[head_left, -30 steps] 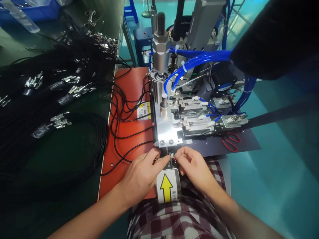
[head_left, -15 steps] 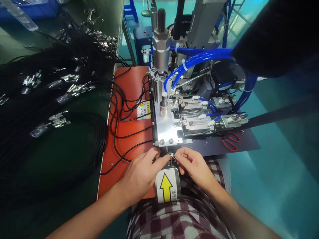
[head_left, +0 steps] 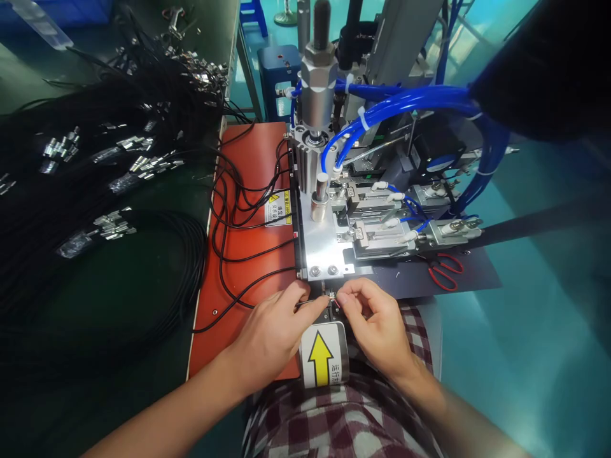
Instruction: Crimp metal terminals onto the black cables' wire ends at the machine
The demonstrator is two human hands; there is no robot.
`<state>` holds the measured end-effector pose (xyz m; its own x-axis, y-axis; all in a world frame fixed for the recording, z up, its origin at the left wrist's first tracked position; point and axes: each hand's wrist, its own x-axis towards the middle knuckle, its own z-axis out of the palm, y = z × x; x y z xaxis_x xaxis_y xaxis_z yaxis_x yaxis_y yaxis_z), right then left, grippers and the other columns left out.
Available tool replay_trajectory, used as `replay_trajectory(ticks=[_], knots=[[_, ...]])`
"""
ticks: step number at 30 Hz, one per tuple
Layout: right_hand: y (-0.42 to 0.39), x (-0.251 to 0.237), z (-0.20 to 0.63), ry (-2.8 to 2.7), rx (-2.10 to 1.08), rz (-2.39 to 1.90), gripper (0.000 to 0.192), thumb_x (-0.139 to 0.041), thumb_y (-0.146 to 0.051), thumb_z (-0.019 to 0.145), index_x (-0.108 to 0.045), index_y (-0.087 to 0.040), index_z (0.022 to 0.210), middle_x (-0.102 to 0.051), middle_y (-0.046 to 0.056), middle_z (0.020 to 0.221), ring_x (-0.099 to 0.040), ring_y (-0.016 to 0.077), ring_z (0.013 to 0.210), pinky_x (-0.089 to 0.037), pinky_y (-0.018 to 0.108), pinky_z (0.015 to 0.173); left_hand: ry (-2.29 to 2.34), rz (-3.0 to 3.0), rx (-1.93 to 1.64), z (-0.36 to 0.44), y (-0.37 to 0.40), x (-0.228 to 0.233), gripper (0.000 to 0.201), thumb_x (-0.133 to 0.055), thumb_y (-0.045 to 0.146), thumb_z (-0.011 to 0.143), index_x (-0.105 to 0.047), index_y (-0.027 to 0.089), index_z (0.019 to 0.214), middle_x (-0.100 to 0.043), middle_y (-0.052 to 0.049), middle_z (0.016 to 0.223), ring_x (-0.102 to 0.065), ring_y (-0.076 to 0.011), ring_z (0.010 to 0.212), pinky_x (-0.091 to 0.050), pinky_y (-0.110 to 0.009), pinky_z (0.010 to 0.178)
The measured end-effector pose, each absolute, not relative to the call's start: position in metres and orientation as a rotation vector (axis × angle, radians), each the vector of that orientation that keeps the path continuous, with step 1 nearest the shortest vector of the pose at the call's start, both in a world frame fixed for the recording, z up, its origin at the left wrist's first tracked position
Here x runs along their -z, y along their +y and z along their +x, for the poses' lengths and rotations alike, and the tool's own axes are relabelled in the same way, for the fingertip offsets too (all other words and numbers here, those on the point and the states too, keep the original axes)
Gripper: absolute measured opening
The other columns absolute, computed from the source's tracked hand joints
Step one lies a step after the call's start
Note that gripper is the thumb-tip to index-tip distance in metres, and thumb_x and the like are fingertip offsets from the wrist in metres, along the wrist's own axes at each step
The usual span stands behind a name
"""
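Note:
My left hand is closed at the front edge of the machine, its thumb and fingers on a thin black cable. The left thumb tip presses beside a small metal connector. Just right of that connector, my right hand pinches thin wires, of which a reddish strand shows. Both sets of fingertips almost meet there, and they partly hide the connector and wire ends. Below the hands is a white label plate with a yellow arrow.
Black cables cross the red board to the left. Bundles of cables with metal connectors cover the dark bench. Blue air hoses arch over the machine. Red-handled scissors or pliers lie on the grey plate at right.
The view has shifted slightly, so the machine appears a little farther right. My hands keep nearly the same pose at the connector; the right fingers have moved only slightly.

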<state>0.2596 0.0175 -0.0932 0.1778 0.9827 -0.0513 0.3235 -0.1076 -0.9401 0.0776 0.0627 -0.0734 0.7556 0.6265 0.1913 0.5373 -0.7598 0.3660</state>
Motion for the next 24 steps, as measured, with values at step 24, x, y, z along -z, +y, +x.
replay_trajectory(ticks=[24], knots=[[0.0205, 0.0895, 0.2601, -0.993, -1.359, -1.567, 0.021, -0.052, -0.036, 0.087, -0.05, -0.019, 0.075, -0.037, -0.007, 0.056, -0.03, 0.0094, 0.049, -0.026, 0.022, 0.044, 0.897, 2.657, -0.432, 0.0782, 0.0626, 0.072, 0.039, -0.037, 0.004, 0.084, -0.057, 0.016, 0.116, -0.051, -0.009, 0.093, -0.059, -0.0204, 0.076, -0.054, -0.031, 0.06]])
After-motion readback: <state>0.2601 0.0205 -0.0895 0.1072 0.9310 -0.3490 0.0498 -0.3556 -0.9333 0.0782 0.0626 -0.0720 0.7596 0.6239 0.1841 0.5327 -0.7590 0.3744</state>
